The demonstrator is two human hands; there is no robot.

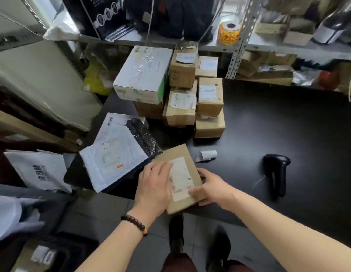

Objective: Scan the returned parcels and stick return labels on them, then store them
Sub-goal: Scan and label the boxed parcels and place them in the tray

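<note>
Two-handed, steadying a flat brown cardboard parcel (178,152) at the near edge of a black table (269,118), its near corner hanging out past the edge. Laying the left hand (154,183) flat on the parcel's left half, fingers straight and together, fingertips pressing on a long white label (181,177) stuck lengthwise down the top. Gripping the parcel's right edge with the right hand (212,188), thumb lying on top by the label's near corner, fingers curling round the side. Wearing a dark beaded bracelet (134,222) on the left wrist.

Showing reddish barcodes and faint print on the label, too small for reading.

Lying just left of the left hand, beside the parcel: a white padded mailer (113,154) bearing scrawled handwriting and a small orange mark, none of it legible, overlapping a black bubble mailer (143,134). Lying just beyond the right hand: a curled white paper slip (207,155). Lying well to the right of the right hand: a black handheld barcode scanner (276,173).

Standing beyond both hands: a stack of taped brown parcels (210,103) carrying white shipping labels, beside a larger white carton (143,75) sealed with clear tape. Sitting farther back on a metal shelving rack (238,48): a roll of orange-yellow stickers (229,32). Standing below the hands on a grey tiled floor (104,216): dark shoes (176,232).
</note>
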